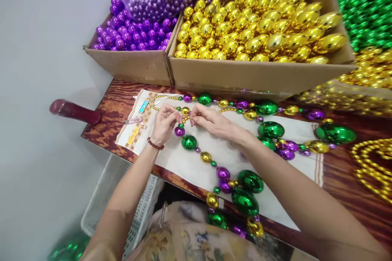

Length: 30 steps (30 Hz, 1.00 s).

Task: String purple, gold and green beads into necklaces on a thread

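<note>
On a white cloth (pixel 232 147) lies a bead necklace (pixel 189 142) of green, purple and gold beads; part of it hangs over the table's front edge. My left hand (pixel 165 124) pinches it near the small gold and green beads. Close by on the right, my right hand (pixel 211 121) has thumb and forefinger pressed together at the same short stretch of strand. A fine thread end seems to show below its fingertips. More strung beads (pixel 267 107) lie behind and right of my hands.
Cardboard boxes of purple beads (pixel 134 34) and gold beads (pixel 245 28) stand along the back. Pink-handled snips (pixel 134 120) lie at the left, near a dark red bottle-like object (pixel 75 111). Gold bead strands (pixel 372 163) lie right; a white basket (pixel 104 187) sits below.
</note>
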Motion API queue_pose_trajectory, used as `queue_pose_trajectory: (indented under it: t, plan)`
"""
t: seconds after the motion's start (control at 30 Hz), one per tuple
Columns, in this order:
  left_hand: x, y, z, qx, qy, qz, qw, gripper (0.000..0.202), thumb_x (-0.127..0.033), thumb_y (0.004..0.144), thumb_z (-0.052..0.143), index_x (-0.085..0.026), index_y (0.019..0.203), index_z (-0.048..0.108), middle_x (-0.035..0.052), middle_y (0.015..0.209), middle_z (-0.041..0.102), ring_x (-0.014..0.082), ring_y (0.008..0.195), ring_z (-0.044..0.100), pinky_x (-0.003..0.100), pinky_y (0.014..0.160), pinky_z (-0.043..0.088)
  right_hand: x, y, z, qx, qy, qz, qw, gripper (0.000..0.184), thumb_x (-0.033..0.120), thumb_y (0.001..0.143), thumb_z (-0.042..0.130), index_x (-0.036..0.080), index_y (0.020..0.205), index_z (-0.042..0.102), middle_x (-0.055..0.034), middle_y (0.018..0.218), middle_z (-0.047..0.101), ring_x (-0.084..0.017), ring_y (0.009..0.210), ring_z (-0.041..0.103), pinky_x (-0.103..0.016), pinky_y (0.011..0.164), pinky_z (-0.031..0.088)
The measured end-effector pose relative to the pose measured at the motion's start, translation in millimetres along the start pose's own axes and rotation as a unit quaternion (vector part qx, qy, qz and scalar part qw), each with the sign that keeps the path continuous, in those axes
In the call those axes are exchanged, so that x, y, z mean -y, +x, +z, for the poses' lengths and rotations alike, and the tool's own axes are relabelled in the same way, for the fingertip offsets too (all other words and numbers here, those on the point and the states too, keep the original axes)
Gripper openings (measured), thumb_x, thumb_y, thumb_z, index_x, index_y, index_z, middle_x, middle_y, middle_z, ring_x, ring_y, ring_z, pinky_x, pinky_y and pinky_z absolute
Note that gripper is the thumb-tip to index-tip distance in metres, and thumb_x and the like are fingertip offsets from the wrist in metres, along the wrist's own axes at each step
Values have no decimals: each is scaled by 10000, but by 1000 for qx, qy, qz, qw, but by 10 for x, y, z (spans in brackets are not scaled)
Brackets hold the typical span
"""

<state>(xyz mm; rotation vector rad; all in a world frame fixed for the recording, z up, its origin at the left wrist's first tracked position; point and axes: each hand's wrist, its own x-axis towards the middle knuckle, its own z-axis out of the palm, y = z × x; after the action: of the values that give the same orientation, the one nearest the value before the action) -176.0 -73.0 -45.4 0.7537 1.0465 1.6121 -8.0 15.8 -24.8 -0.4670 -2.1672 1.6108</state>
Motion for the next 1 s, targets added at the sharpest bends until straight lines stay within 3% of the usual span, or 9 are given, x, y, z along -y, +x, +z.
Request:
queue_pose_trajectory:
  t: [0.1,0.23,0.37,0.43,0.57,0.67,0.73,0.83,1.0]
  plan:
    - [18,-51,-74,11,74,-9,997,366,-371,754,803,-178,787,493,-53,570,604,88,531,575,229,606,470,-8,14,-25,64,-41,9,997,40,206,859,453,189,833,479,-10,741,582,-130,665,512,-250,626,396]
    - [-43,-171,-194,12,87,-19,996,341,-372,757,801,-167,806,532,-15,687,664,110,618,638,248,655,507,102,122,-129,95,-51,-6,994,114,249,880,464,173,869,549,-31,817,624,-131,708,540,-240,640,403]
    - [-112,-238,-273,47,83,-17,995,315,-344,750,808,-149,770,561,33,868,708,103,642,640,253,650,514,344,418,-112,105,-189,-78,973,112,216,857,479,166,843,579,-44,860,629,-148,767,540,-254,689,383]
    - [-114,-245,-298,41,81,-17,996,314,-343,735,820,-146,767,577,24,806,698,100,629,627,243,638,506,471,601,-22,120,-271,-89,951,101,208,862,484,166,820,566,-42,840,622,-151,754,528,-254,672,355]
    - [-59,-275,-332,-41,44,-7,998,348,-334,666,865,-145,743,583,-4,676,660,93,622,617,221,644,496,560,986,190,146,-383,-67,910,125,209,896,488,168,846,596,-37,815,643,-153,711,533,-256,619,312]
    - [9,-327,-358,-134,-5,-11,991,393,-339,605,891,-149,744,576,-6,682,665,105,658,646,221,666,504,447,1311,354,129,-419,-51,898,187,212,937,456,164,963,636,-64,962,690,-165,800,598,-249,652,352]
    - [66,-352,-382,-183,-38,-21,982,425,-355,590,889,-159,766,556,-2,677,670,122,660,658,231,652,506,341,1526,514,157,-457,-38,875,249,208,960,433,151,1060,653,-106,1089,691,-196,931,631,-252,708,389]
    - [176,-338,-432,-243,-75,-41,966,448,-345,581,874,-174,793,518,-5,667,662,135,623,646,243,607,498,224,1790,879,234,-490,-29,839,275,193,953,455,136,1072,696,-145,1116,698,-234,1005,652,-267,756,430]
    - [384,-213,-502,-312,-114,-31,943,403,-282,564,840,-178,834,559,-18,699,617,114,629,584,251,621,486,133,2029,1563,272,-486,-59,828,236,225,928,541,142,1056,721,-151,1101,709,-252,1051,653,-301,862,467]
